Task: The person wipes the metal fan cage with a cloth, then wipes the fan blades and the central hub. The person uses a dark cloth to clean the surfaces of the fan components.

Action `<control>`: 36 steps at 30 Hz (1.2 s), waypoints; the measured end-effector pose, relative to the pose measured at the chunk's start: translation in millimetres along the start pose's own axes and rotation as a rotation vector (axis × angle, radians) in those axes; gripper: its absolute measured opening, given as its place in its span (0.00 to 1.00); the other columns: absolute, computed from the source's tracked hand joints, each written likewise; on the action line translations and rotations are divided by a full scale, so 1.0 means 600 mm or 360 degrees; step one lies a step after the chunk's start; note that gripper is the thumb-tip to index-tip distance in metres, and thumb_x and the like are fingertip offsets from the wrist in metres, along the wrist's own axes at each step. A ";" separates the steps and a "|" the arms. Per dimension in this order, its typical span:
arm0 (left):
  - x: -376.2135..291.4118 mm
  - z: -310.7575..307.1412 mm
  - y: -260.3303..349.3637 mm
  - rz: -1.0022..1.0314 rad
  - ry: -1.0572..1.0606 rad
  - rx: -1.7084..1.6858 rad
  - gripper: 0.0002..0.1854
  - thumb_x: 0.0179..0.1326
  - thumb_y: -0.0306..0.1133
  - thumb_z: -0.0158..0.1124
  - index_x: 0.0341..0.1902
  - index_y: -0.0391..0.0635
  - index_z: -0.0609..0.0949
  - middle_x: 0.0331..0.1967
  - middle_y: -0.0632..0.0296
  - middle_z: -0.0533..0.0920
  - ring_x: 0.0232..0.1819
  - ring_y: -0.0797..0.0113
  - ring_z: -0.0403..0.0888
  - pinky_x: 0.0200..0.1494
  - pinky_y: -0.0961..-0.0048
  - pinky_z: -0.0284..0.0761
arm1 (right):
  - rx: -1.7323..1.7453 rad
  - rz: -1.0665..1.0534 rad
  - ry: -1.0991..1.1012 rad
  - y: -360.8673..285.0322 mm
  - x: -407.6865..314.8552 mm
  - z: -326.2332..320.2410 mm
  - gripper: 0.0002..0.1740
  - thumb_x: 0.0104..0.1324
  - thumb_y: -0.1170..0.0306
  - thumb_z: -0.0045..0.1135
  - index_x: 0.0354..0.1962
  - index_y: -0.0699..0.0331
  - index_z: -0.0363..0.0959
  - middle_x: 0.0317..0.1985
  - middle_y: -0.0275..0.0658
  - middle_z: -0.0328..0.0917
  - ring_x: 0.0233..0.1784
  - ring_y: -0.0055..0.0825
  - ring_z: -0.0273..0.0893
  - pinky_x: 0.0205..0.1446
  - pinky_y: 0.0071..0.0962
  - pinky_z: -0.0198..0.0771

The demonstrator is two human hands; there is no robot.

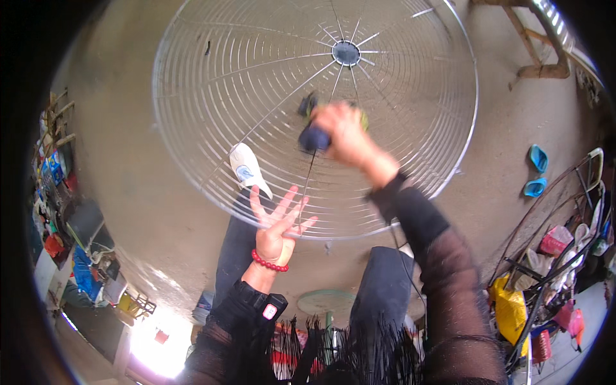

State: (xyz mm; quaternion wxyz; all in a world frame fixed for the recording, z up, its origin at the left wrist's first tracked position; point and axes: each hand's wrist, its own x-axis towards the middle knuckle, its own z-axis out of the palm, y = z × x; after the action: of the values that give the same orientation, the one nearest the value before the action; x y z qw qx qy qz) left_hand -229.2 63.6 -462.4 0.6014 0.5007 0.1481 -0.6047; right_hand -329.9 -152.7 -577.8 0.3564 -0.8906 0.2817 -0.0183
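Note:
A large round guard of concentric metal wire rings [269,96], with a dark disc [346,52] at its hub, fills the upper middle of the view. My right hand [341,127] is closed around a blurred dark blue and yellow-green hand tool [314,137], over the lower part of the wire rings; its exact kind cannot be told. A cord [402,260] hangs by my right sleeve. My left hand [276,231] is at the near rim, palm up with its fingers spread behind the wires, the rim crossing the palm side. Whether it presses on the wires cannot be told.
My shoe [246,166] shows through the wires. Light blue sandals [538,159] lie on the floor at right. Beyond them are a metal frame with bags, among them a yellow bag [510,305]. Piled clutter [86,274] lines the left. A round green stool [325,301] stands between my legs.

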 end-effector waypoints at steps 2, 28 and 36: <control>-0.007 -0.002 0.007 -0.0055 0.0133 -0.0091 0.51 0.54 0.14 0.50 0.73 0.82 0.46 0.69 0.51 0.61 0.67 0.44 0.65 0.58 0.31 0.69 | 0.0407 -0.0060 0.0118 -0.080 -0.070 0.020 0.24 0.38 0.77 0.61 0.38 0.55 0.72 0.44 0.38 0.73 0.52 0.44 0.68 0.49 0.46 0.60; 0.005 -0.007 0.040 -0.0122 0.0066 -0.0150 0.55 0.50 0.10 0.41 0.73 0.82 0.41 0.70 0.43 0.60 0.67 0.42 0.66 0.57 0.36 0.73 | -0.0450 0.0155 0.0575 0.098 0.124 0.018 0.10 0.54 0.71 0.55 0.36 0.60 0.71 0.34 0.42 0.78 0.42 0.42 0.78 0.40 0.42 0.77; 0.016 -0.014 0.039 -0.0106 0.0200 -0.0059 0.52 0.53 0.13 0.45 0.73 0.81 0.45 0.66 0.48 0.66 0.65 0.50 0.70 0.53 0.40 0.76 | 0.0318 0.0535 -0.0345 -0.212 -0.057 -0.029 0.28 0.42 0.73 0.68 0.46 0.53 0.76 0.39 0.41 0.77 0.43 0.42 0.78 0.44 0.42 0.76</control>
State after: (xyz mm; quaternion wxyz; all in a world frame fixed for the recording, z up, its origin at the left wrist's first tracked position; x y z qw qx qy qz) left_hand -202.9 59.0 -463.6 0.5796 0.5213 0.2134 -0.5889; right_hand -300.6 -71.1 -477.2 0.4692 -0.7882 0.3830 0.1092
